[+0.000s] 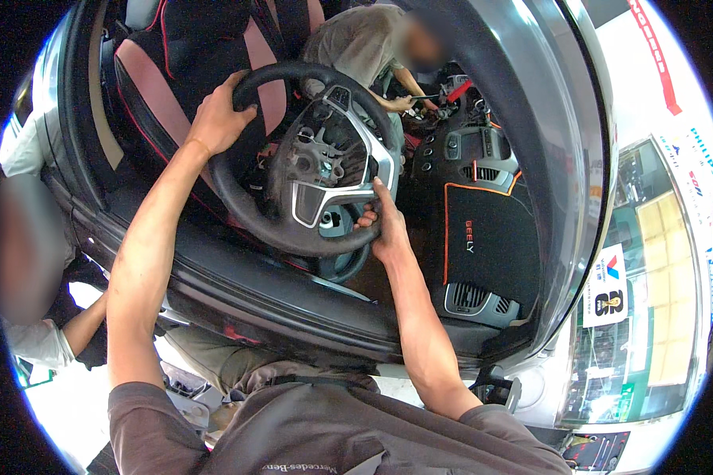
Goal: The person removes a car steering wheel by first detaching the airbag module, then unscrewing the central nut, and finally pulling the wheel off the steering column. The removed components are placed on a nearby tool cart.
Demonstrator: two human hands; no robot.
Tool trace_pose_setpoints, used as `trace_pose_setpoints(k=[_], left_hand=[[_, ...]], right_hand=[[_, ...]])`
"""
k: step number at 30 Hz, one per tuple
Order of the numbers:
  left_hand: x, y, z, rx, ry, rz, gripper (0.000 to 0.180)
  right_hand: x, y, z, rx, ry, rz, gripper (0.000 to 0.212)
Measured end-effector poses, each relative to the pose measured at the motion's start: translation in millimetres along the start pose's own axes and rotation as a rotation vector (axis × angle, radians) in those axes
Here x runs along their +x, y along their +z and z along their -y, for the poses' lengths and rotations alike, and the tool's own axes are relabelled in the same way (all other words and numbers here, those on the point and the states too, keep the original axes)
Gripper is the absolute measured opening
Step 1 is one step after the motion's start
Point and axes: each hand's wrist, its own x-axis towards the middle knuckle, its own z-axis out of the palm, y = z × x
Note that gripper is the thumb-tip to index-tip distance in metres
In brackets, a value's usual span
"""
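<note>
The left hand (218, 119) has its fingers (242, 85) curled over the upper rim of the black steering wheel (245, 210), clamped on it, with the thumb lying along the rim's outer side. The right hand (384, 229) grips the opposite, lower part of the rim, fingers wrapped behind it and the thumb (382, 194) stretched up against the silver spoke trim (376, 162). So the wheel lies between the two hands, tilted, its open hub (317, 154) with bare metal and wiring just inside both sets of fingers and about equally near each. Beyond the right fingers lie the dashboard (483, 229) with its dark cover and vents; beyond the left fingers, the red-and-black seat (162, 71). Farther off, another person (364, 39) works inside the car, and a sleeve (36, 344) shows at the far left.
</note>
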Motion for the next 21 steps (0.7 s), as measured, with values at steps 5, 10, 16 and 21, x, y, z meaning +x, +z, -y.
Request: trace_pose_setpoints(k=[5,10,16,21], left_hand=[[-1,-3,-4,0.03,-0.006,0.009,0.065],[1,-1,-1,0.02,-0.004,0.003,0.065],[3,2,7,0.013,0.031,-0.034,0.066],[-1,0,0,0.001,0.025,-0.03,0.065]], right_hand=[[-3,1,0,-0.016,-0.013,0.006,0.051],[-2,0,3,-0.026,-0.024,0.007,0.052],[-7,2,8,-0.041,-0.011,0.026,0.053],[-12,3,12,-0.052,-0.029,0.009,0.053]])
